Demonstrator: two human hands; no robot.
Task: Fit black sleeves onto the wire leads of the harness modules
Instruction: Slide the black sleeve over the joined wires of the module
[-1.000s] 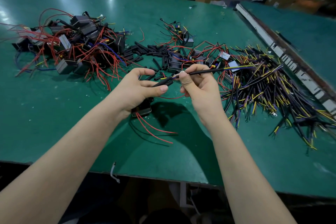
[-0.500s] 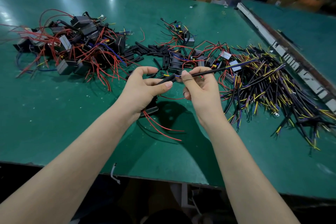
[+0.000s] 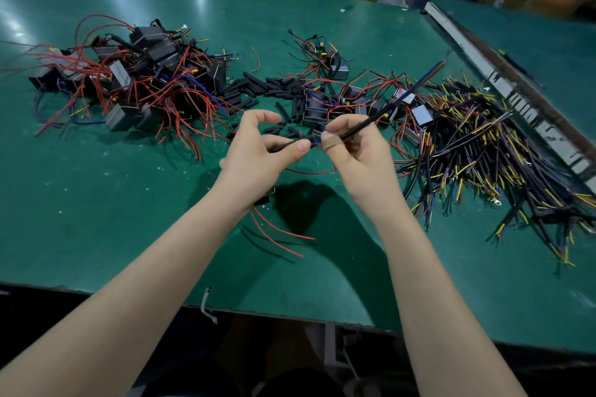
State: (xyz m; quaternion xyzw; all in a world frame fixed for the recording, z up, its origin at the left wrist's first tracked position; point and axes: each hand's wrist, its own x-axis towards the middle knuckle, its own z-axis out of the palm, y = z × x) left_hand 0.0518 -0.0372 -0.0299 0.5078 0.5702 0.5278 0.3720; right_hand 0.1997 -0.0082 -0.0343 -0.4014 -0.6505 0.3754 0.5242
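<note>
My left hand [image 3: 258,155] pinches a short black sleeve [image 3: 292,143] between thumb and fingers, and a black module [image 3: 266,198] with red leads [image 3: 277,235] hangs under its palm. My right hand [image 3: 358,158] pinches a long black cable [image 3: 383,109] that slants up to the right, its coloured wire tips at the far end. The cable's near end meets the sleeve between the two thumbs. Both hands hover above the green table [image 3: 129,219].
A heap of black modules with red wires [image 3: 129,87] lies at the left. Loose black sleeves [image 3: 258,90] are scattered in the middle, more modules [image 3: 338,100] behind my hands. A large pile of black cables with yellow and blue tips [image 3: 483,151] fills the right.
Both hands have drifted slightly away from me and closer together. The cable in my right hand has tilted more steeply upward at its far end.
</note>
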